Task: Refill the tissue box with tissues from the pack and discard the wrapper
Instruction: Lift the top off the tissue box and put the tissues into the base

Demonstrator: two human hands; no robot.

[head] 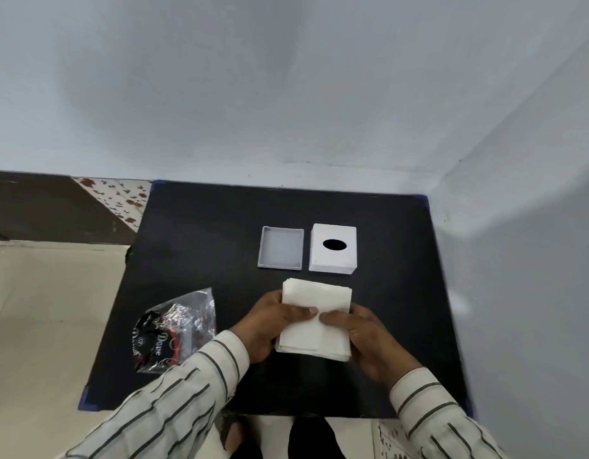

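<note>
Both thumbs press on top of the tissues (316, 316), fingers curled beneath: left hand (273, 323) grips the left edge, right hand (362, 332) the right, over the black mat (193, 246). Beyond sit the box (333, 248) and tray (280, 248); the wrapper (174, 329) lies left.

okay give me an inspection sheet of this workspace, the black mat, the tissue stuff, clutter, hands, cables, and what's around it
Surface: black mat in a wall corner, blue tape at its corners.
Job's things: tissue stack out of the pack; open tray beside the box cover, oval slot up; empty wrapper at left, not discarded.
Clutter: nothing seen.
Hands: left hand and right hand both grip the stack.
Cables: nothing seen.
Surroundings: pale walls; floral cloth at back left.
</note>
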